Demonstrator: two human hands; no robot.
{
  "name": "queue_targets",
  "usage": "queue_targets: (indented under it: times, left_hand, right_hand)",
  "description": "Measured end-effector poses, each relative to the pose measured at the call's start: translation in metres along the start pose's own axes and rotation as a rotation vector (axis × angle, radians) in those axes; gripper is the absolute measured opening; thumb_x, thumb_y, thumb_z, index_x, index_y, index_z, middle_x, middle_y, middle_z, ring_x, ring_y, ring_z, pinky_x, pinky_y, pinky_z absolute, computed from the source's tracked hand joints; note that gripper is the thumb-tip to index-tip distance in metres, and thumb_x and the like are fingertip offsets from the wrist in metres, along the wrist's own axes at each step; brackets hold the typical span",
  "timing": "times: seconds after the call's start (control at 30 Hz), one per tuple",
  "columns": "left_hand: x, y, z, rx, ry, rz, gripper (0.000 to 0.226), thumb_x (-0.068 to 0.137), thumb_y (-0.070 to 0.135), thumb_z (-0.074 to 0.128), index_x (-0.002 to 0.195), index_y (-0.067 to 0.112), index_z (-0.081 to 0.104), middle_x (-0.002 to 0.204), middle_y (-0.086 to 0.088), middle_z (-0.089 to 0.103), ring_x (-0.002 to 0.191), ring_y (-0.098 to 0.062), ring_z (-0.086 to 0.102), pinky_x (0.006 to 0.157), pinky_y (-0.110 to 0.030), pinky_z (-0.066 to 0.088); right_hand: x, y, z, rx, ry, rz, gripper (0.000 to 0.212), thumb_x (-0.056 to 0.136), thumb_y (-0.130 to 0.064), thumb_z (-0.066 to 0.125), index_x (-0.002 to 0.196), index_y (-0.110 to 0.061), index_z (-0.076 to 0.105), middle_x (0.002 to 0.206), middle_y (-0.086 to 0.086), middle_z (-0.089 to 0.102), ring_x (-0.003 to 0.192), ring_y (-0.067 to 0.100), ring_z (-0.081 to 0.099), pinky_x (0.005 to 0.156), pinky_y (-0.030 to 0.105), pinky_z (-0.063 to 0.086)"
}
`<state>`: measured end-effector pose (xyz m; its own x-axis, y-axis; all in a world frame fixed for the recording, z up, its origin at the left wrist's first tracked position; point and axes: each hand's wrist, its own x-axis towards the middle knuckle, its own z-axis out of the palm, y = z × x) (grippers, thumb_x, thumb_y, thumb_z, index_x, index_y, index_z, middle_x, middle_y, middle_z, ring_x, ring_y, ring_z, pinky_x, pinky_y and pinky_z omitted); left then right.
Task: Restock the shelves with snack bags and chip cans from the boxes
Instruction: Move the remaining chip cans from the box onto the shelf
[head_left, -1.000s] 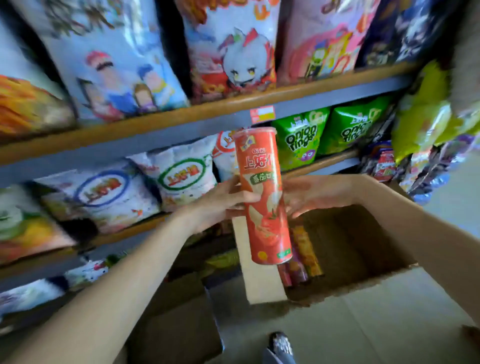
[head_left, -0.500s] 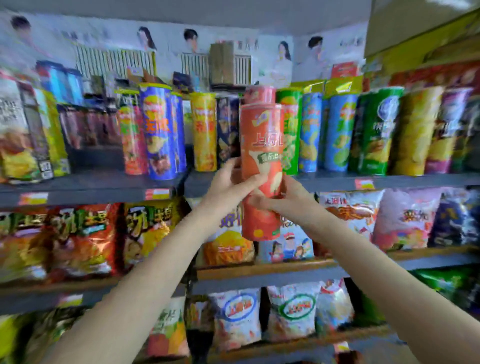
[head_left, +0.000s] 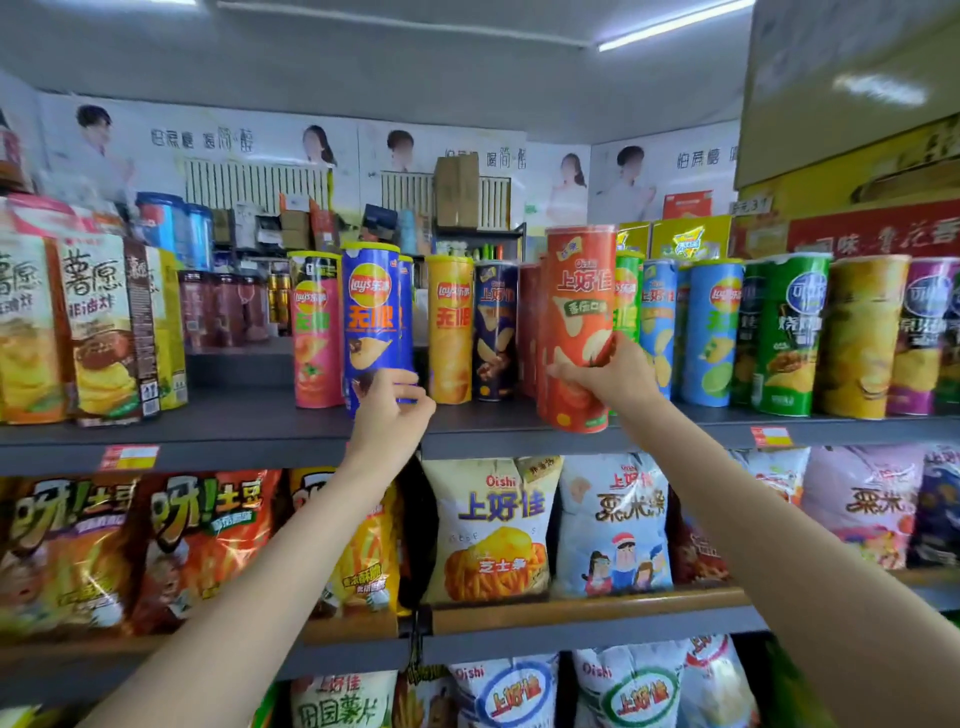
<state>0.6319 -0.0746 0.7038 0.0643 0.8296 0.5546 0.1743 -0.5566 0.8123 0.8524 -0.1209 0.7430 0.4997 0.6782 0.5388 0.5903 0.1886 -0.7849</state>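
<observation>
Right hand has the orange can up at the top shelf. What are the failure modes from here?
1. The right hand holds the orange can only low on its body, so the tall can may tip as it goes in.
2. The gap between the dark blue can and the green can looks tight; neighbours could topple.
3. The left hand sits by the blue can and could nudge it.

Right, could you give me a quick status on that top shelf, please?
Right hand grips red chip can, base at shelf edge. Left hand loosely curled, empty, by blue can. Red cans behind.
</observation>
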Motion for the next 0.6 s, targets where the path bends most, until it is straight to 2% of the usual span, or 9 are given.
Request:
queue_targets:
  times: [0.07,0.2,0.27,0.4,0.53,0.6]
  left_hand:
    - [0.004,-0.002,0.006,0.028,-0.018,0.009,0.027,0.088,0.004,0.054,0.114,0.006,0.05,0.099,-0.003,0.057,0.076,-0.005,0.051,0.062,-0.01,0.037]
    - [0.01,0.001,0.029,0.106,-0.114,0.033,0.029,0.088,0.008,0.055,0.116,0.007,0.049,0.104,-0.003,0.058,0.089,-0.014,0.053,0.077,-0.023,0.037]
    - [0.013,0.003,0.044,0.114,-0.146,0.043,0.031,0.088,0.01,0.056,0.118,0.007,0.048,0.108,-0.004,0.059,0.09,-0.013,0.053,0.079,-0.022,0.036]
    - [0.02,0.009,0.072,0.121,-0.212,0.028,0.035,0.09,0.012,0.055,0.124,0.007,0.046,0.119,-0.006,0.056,0.093,-0.011,0.051,0.078,-0.02,0.036]
    - [0.035,0.014,0.095,0.147,-0.25,0.014,0.043,0.092,0.016,0.053,0.132,0.008,0.039,0.136,-0.008,0.046,0.121,-0.019,0.047,0.095,-0.027,0.038]
    - [0.045,0.017,0.103,0.172,-0.251,0.0,0.046,0.093,0.019,0.053,0.135,0.009,0.035,0.14,-0.008,0.042,0.125,-0.022,0.043,0.094,-0.027,0.037]
  right_hand:
    - [0.006,0.005,-0.002,0.028,-0.014,0.027,0.061,0.066,-0.028,0.084,0.115,-0.01,0.052,0.108,0.002,0.06,0.101,0.019,0.057,0.087,0.034,0.048]
    - [0.013,0.013,-0.001,0.044,-0.049,0.052,0.065,0.066,-0.028,0.084,0.118,-0.012,0.049,0.109,0.0,0.058,0.101,0.019,0.055,0.09,0.036,0.049]
    - [0.014,0.017,0.001,0.048,-0.056,0.053,0.065,0.067,-0.028,0.083,0.119,-0.012,0.048,0.109,0.0,0.058,0.1,0.018,0.054,0.09,0.035,0.049]
    - [0.021,0.026,0.001,0.08,-0.049,0.076,0.064,0.066,-0.028,0.084,0.116,-0.013,0.049,0.11,0.002,0.06,0.105,0.021,0.058,0.095,0.043,0.049]
    - [0.024,0.03,-0.002,0.082,-0.059,0.065,0.063,0.067,-0.028,0.083,0.118,-0.013,0.048,0.105,-0.002,0.058,0.103,0.019,0.057,0.094,0.041,0.049]
    - [0.025,0.033,-0.002,0.104,-0.073,0.056,0.061,0.068,-0.027,0.083,0.116,-0.015,0.048,0.104,-0.004,0.058,0.103,0.019,0.057,0.094,0.041,0.05]
